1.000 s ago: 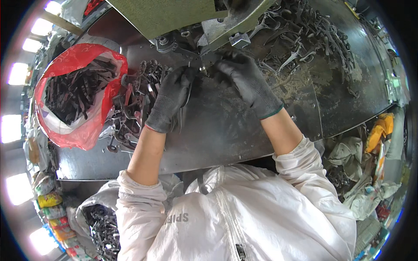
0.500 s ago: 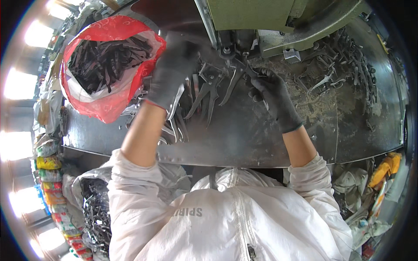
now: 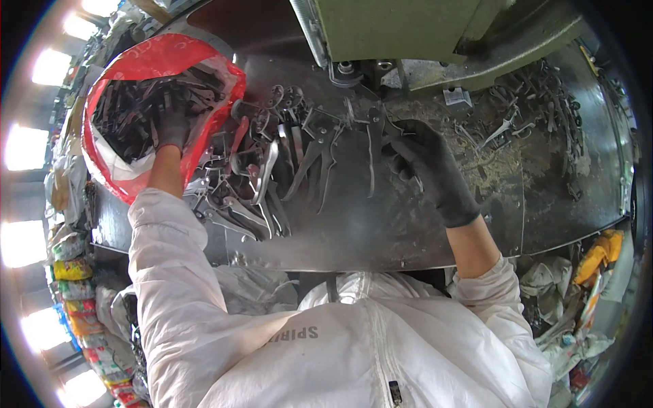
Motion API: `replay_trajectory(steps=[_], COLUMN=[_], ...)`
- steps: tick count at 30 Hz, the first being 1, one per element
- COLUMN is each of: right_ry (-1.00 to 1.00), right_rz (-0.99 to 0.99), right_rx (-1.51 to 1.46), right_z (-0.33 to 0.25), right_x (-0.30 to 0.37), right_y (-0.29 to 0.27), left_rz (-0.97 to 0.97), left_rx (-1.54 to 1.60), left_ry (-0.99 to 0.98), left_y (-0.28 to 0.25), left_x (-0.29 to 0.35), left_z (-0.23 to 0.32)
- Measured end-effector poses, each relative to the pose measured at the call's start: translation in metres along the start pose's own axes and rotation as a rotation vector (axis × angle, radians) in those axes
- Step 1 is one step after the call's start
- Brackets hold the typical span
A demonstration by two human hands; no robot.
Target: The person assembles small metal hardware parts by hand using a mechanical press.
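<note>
My left hand [image 3: 171, 129], in a dark glove, reaches into a red-and-white plastic bag [image 3: 235, 76] on the left. Its fingers sink among dark, elongated metal parts [image 3: 132, 109] and are mostly hidden. In front of the machine, my gloved right hand [image 3: 432, 166] is closed, thumb and forefinger pinching one end of a pliers-like metal tool [image 3: 373, 153]. That tool's long handle points toward me. Close by on its left, more pliers [image 3: 314, 160] lie with handles spread, beside a heap of silvery and dark pliers [image 3: 262, 180].
A green machine [image 3: 394, 30] overhangs the metal table [image 3: 354, 231] at the back. Right of it lie loose metal parts [image 3: 503, 129] and a small pale block [image 3: 457, 96]. Stacked colourful bundles [image 3: 75, 292] stand far left, and an orange cloth [image 3: 598, 257] hangs at the right.
My left hand has moved left from beside the pliers into the bag. The tool at my right hand has swung so its handle hangs straighter. My right hand stays near the machine.
</note>
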State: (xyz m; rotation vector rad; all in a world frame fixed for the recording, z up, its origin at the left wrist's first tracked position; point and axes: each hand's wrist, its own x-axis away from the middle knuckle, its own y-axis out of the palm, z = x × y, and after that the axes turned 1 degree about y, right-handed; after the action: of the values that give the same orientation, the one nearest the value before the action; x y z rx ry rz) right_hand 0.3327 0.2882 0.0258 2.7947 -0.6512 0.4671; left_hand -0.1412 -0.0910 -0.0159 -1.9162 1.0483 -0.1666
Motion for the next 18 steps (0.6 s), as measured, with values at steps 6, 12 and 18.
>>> replay_trajectory(steps=[6, 12, 18], right_ry=[0.006, -0.012, -0.341], right_rz=[-0.019, 0.023, 0.030], right_rx=[-0.106, -0.174, 0.335], right_z=[0.011, 0.024, 0.019], right_x=[-0.003, 0.004, -0.002], right_y=[-0.006, -0.011, -0.008], left_rz=[-0.433, -0.127, -0.365], left_rx=[0.218, 0.573, 0.320], left_ry=[0.141, 0.211, -0.015], left_y=[-0.023, -0.039, -0.005], left_x=[-0.014, -0.009, 0.017], left_z=[-0.007, 0.024, -0.021])
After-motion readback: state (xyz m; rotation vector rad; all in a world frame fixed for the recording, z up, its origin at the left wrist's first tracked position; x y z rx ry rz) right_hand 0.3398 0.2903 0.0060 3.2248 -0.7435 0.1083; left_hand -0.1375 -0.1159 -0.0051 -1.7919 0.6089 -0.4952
